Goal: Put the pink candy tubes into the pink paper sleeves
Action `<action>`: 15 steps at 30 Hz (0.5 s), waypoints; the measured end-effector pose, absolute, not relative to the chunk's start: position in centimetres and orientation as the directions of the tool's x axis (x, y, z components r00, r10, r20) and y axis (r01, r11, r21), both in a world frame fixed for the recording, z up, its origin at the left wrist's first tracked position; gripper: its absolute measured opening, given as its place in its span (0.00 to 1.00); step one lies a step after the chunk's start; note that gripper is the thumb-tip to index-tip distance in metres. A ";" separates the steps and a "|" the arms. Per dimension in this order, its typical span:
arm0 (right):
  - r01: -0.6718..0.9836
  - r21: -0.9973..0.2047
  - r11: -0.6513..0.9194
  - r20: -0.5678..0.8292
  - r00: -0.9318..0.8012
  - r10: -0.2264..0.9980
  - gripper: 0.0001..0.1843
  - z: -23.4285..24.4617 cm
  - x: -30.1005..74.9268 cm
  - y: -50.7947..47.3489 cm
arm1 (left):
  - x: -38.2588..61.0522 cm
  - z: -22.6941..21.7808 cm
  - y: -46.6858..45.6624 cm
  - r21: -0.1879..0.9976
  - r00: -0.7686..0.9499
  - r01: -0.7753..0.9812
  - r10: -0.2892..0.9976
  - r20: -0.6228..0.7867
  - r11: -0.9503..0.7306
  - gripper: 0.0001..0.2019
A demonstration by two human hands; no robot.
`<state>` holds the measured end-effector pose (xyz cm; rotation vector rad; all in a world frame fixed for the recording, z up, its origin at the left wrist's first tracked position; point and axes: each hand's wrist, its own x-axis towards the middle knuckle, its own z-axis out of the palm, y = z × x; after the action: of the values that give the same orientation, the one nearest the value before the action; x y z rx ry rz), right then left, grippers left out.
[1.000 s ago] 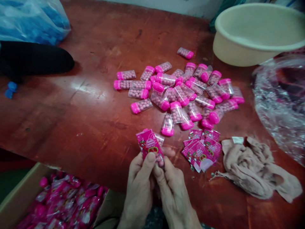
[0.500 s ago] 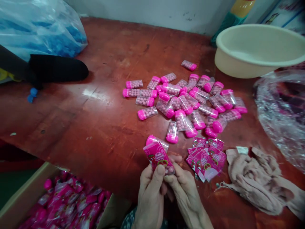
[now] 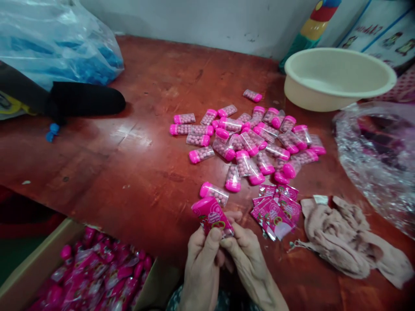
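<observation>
Between my two hands is a small candy container (image 3: 227, 232) with a printed pink sleeve (image 3: 210, 214) over most of it; the clear end shows near my fingertips. My left hand (image 3: 201, 263) is closed on it, thumb pressed on the sleeve's front. My right hand (image 3: 248, 255) pinches the lower end, its fingers partly hidden behind. Just beyond lies an unsleeved candy container (image 3: 214, 194) with a pink cap and pink balls inside. To the right is a loose pile of flat printed sleeves (image 3: 275, 214). Farther back, many similar containers (image 3: 248, 142) lie scattered.
An open cardboard box (image 3: 35, 268) of sleeved containers stands at lower left. A crumpled beige cloth (image 3: 337, 237) lies right, near a clear plastic bag (image 3: 359, 168) and a cream basin (image 3: 337, 101). At back left are a bag of blue pieces (image 3: 74, 56) and a black-covered object (image 3: 87, 98).
The camera view has shifted slightly, so the basin and table things appear moved. Both hands keep hold of the container; its sleeve now looks rounder and fuller at the upper end.
</observation>
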<state>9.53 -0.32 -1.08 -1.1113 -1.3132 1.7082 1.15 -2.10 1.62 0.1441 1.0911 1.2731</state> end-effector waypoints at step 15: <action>0.502 -0.859 -0.097 -0.369 -0.477 0.797 0.18 2.7 7.7 -2.3 | -5.1 2.2 -2.9 0.890 -0.520 -0.425 0.761 -0.387 0.162 0.18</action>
<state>7.72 -2.31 2.69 -1.4312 -1.9094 1.6015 -5.08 -2.88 2.17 0.3431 1.4719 1.5491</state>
